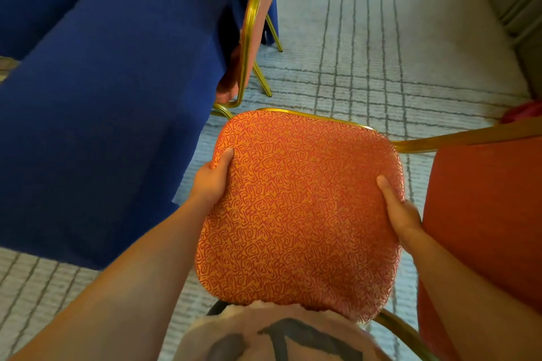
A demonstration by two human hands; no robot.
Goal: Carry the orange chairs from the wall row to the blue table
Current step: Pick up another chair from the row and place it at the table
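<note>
I hold an orange chair (299,208) with a patterned seat and a gold metal frame in front of my body. My left hand (212,180) grips the seat's left edge, thumb on top. My right hand (400,211) grips the right edge, thumb on top too. The chair's plain orange back (481,214) stands at the right. The blue table (111,91), covered by a blue cloth, lies to the left. A second orange chair (255,26) with a gold frame stands pushed against the table's far side. The fingers of both hands are hidden under the seat.
Grey carpet (381,53) with dark crossing lines covers the floor ahead and to the right. A grey wall base or cabinet (522,9) runs along the far right. Something pink-red (525,111) shows at the right edge.
</note>
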